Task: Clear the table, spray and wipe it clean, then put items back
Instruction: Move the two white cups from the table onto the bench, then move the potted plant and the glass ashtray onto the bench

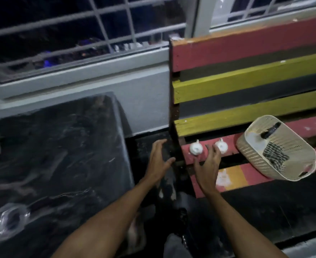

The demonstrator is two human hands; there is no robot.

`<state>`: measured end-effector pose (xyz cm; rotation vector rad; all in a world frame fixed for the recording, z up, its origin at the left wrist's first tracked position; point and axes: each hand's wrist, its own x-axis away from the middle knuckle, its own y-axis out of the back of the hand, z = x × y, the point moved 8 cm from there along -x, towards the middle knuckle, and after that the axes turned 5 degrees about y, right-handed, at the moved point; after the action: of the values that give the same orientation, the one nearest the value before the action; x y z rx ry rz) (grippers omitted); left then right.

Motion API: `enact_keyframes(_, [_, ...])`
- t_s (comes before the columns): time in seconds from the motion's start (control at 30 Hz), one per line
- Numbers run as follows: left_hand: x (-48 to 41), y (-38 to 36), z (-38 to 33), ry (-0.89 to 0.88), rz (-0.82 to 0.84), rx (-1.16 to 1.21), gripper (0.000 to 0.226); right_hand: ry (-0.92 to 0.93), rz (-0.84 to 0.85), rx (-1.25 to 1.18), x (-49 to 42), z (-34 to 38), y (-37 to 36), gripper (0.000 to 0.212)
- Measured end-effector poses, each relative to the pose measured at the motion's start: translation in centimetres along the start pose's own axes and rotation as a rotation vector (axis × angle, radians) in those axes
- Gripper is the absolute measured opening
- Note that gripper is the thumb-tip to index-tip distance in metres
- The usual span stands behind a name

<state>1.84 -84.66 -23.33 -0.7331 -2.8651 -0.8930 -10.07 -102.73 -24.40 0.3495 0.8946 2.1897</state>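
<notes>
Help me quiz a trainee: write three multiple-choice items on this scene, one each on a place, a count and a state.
1. The cups sit on: A) a shelf B) the bench C) a tray.
2. Cups in view: A) two B) three C) four.
3. The left hand and right hand are: A) fisted B) holding a sponge C) open, empty.
Answers: B, they rest on its seat; A, two white ones stand side by side; C, the fingers are spread with nothing held.
</notes>
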Motion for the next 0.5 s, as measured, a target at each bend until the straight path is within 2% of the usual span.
enact_keyframes(0.1, [3.6, 9.0, 0.0, 0.009, -0.091, 0.043, 0.066, 0.12, 0.027, -0.091, 4.8, 9.0, -2.2, 0.055])
enact_keyframes(0.2, [6.8, 16.3, 1.3, 0.026, -0.153, 0.084, 0.058, 0.183, 0.047, -0.069, 9.1, 16.0, -4.6, 0.051])
enact_keyframes(0.5, [19.8, 38.6, 12.4, 0.102, -0.293, 0.038, 0.049, 0.309, 0.221, -0.181, 26.0, 33.1, -13.7, 0.039])
